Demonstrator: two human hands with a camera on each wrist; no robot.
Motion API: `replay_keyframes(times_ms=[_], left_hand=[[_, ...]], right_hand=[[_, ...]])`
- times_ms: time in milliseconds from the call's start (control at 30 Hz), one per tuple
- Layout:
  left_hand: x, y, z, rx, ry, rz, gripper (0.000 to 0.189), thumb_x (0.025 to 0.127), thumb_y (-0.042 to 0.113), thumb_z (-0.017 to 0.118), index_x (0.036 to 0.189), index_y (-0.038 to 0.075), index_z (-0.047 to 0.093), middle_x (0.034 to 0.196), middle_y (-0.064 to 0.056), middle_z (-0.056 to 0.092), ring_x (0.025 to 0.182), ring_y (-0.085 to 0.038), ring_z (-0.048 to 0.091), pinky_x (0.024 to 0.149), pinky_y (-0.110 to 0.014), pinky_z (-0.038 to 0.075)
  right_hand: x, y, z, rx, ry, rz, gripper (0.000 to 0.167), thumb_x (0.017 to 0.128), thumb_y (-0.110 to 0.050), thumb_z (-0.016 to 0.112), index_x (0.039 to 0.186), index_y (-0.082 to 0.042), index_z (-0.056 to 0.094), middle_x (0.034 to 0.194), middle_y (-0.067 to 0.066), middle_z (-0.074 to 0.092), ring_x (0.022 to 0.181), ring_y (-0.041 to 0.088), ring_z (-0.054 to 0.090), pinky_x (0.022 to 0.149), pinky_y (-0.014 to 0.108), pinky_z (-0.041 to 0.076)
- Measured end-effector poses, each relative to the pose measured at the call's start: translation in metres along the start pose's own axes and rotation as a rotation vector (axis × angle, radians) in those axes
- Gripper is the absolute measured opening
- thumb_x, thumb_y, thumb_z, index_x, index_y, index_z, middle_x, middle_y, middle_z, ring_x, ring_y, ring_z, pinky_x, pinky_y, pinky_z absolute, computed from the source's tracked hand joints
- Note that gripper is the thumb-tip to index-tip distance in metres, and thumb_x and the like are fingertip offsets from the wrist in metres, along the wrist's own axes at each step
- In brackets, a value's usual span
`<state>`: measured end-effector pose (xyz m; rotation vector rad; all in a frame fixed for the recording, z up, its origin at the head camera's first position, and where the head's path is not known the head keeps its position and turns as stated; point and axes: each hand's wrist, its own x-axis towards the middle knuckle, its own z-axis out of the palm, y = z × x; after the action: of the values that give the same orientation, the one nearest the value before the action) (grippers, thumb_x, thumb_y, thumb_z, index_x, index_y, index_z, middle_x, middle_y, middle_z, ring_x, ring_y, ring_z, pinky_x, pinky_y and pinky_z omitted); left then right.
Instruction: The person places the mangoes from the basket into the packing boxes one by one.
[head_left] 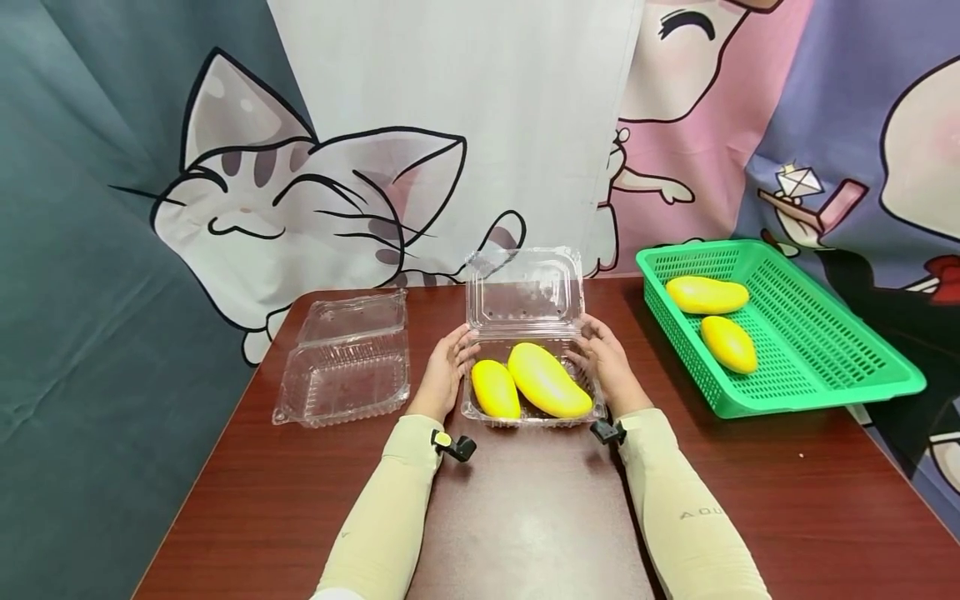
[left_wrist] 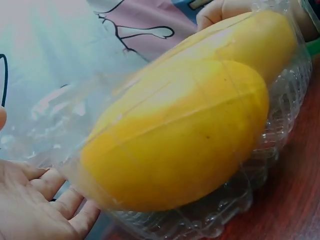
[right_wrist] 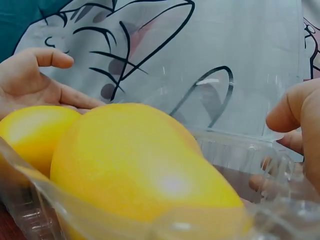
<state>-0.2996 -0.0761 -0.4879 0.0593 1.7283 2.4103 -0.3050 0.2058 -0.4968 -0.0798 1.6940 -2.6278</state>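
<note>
A clear plastic clamshell box (head_left: 534,422) lies on the table before me, its transparent lid (head_left: 525,292) standing up at the back. Inside, a smaller yellow mango (head_left: 496,390) is on the left and a larger mango (head_left: 549,380) leans beside it on the right. My left hand (head_left: 447,367) touches the box's left side near the hinge, fingers extended in the left wrist view. On the opposite side, my right hand (head_left: 611,362) is against the box near the hinge; some of its fingers (right_wrist: 295,140) show by the clear plastic.
Another clear clamshell box (head_left: 345,375) stands open and without fruit on the left of the table. At the right is a green plastic basket (head_left: 817,396) containing two mangoes (head_left: 729,344). A printed curtain (head_left: 450,192) hangs right behind the table's back edge.
</note>
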Motion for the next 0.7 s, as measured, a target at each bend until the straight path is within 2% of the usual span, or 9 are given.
replay_keyframes(times_ms=[100, 167, 267, 333, 400, 533, 633, 700], left_hand=[[-0.001, 0.002, 0.001, 0.002, -0.009, 0.018, 0.061, 0.105, 0.039, 0.031, 0.160, 0.011, 0.029, 0.157, -0.015, 0.037, 0.143, -0.037, 0.036, 0.120, -0.052, 0.023], [-0.001, 0.005, 0.002, 0.012, -0.019, 0.044, 0.061, 0.106, 0.038, 0.029, 0.161, 0.012, 0.025, 0.159, -0.014, 0.035, 0.144, -0.036, 0.035, 0.120, -0.054, 0.022], [-0.003, 0.009, 0.005, 0.026, -0.044, 0.103, 0.061, 0.106, 0.034, 0.027, 0.162, 0.011, 0.020, 0.162, -0.014, 0.029, 0.146, -0.036, 0.031, 0.120, -0.058, 0.019], [-0.004, 0.011, 0.007, 0.028, -0.063, 0.136, 0.062, 0.105, 0.032, 0.028, 0.162, 0.010, 0.016, 0.164, -0.014, 0.024, 0.148, -0.037, 0.027, 0.120, -0.059, 0.017], [-0.005, 0.013, 0.008, 0.024, -0.080, 0.153, 0.063, 0.105, 0.032, 0.028, 0.163, 0.011, 0.015, 0.166, -0.013, 0.021, 0.150, -0.037, 0.023, 0.120, -0.060, 0.015], [-0.006, 0.017, 0.009, 0.054, -0.115, 0.165, 0.064, 0.105, 0.034, 0.027, 0.163, 0.012, 0.012, 0.168, -0.011, 0.017, 0.152, -0.035, 0.016, 0.121, -0.059, 0.012], [-0.009, 0.024, 0.010, 0.102, -0.136, 0.175, 0.065, 0.105, 0.037, 0.025, 0.163, 0.011, 0.011, 0.167, -0.012, 0.017, 0.153, -0.034, 0.013, 0.122, -0.057, 0.008], [-0.013, 0.032, 0.011, 0.144, -0.149, 0.177, 0.066, 0.105, 0.038, 0.025, 0.163, 0.010, 0.012, 0.167, -0.013, 0.017, 0.154, -0.033, 0.011, 0.122, -0.057, 0.005]], right_hand=[[0.000, -0.005, 0.001, -0.007, -0.006, -0.027, 0.056, 0.098, 0.006, 0.033, 0.153, 0.003, 0.024, 0.155, 0.017, 0.030, 0.118, 0.017, 0.046, 0.117, 0.054, 0.030], [-0.001, -0.009, 0.004, -0.021, -0.006, -0.052, 0.053, 0.100, 0.004, 0.034, 0.152, 0.005, 0.024, 0.154, 0.019, 0.031, 0.120, 0.017, 0.046, 0.115, 0.046, 0.034], [-0.002, -0.017, 0.005, -0.082, 0.002, -0.080, 0.049, 0.103, -0.001, 0.036, 0.151, 0.005, 0.026, 0.155, 0.020, 0.031, 0.125, 0.017, 0.043, 0.103, 0.030, 0.043], [-0.002, -0.022, 0.006, -0.127, 0.008, -0.093, 0.049, 0.105, -0.004, 0.038, 0.152, 0.006, 0.027, 0.156, 0.021, 0.032, 0.128, 0.018, 0.042, 0.097, 0.024, 0.043], [-0.003, -0.028, 0.006, -0.174, 0.007, -0.097, 0.049, 0.105, -0.006, 0.039, 0.152, 0.005, 0.028, 0.157, 0.021, 0.033, 0.132, 0.021, 0.041, 0.101, 0.026, 0.041], [-0.007, -0.040, 0.011, -0.259, 0.008, -0.124, 0.048, 0.106, -0.009, 0.041, 0.150, 0.007, 0.031, 0.157, 0.024, 0.034, 0.142, 0.031, 0.035, 0.117, 0.041, 0.031], [-0.013, -0.053, 0.017, -0.383, 0.065, -0.129, 0.048, 0.107, -0.019, 0.045, 0.146, 0.008, 0.038, 0.152, 0.024, 0.040, 0.138, 0.030, 0.039, 0.118, 0.047, 0.030], [-0.019, -0.063, 0.022, -0.462, 0.105, -0.097, 0.051, 0.107, -0.029, 0.048, 0.144, 0.006, 0.044, 0.148, 0.023, 0.045, 0.132, 0.028, 0.045, 0.116, 0.047, 0.034]])
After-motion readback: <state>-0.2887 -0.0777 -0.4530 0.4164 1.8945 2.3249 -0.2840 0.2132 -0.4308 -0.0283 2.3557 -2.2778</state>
